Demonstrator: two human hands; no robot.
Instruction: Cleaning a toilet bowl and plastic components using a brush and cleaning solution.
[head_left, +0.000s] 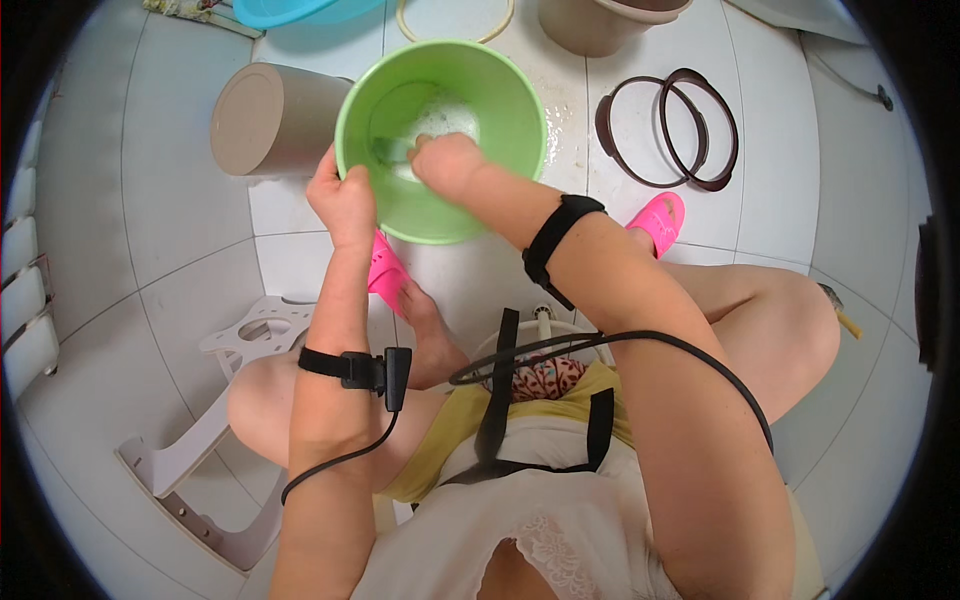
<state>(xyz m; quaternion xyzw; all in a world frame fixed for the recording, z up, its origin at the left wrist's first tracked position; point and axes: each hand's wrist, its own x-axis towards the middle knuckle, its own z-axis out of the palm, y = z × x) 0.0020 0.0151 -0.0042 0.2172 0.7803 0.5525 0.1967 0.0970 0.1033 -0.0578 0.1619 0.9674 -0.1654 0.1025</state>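
A light green plastic bucket (517, 105) is tilted with its open mouth towards me, above the white tiled floor. My left hand (343, 196) grips its rim at the lower left, thumb over the edge. Inside the bucket, my right hand (448, 163) is closed on a brush (391, 149), which is blurred and partly hidden by the fingers. A little whitish wetness shows on the bucket's bottom. Black straps circle both forearms, with a black cable hanging from each.
A beige bin (247, 120) lies on its side at left, and another (585, 26) stands at the top. Two dark brown rings (699, 131) lie on the right. A blue basin (300, 9), a pale hose (491, 34) and a white plastic rack (176, 457) are around me.
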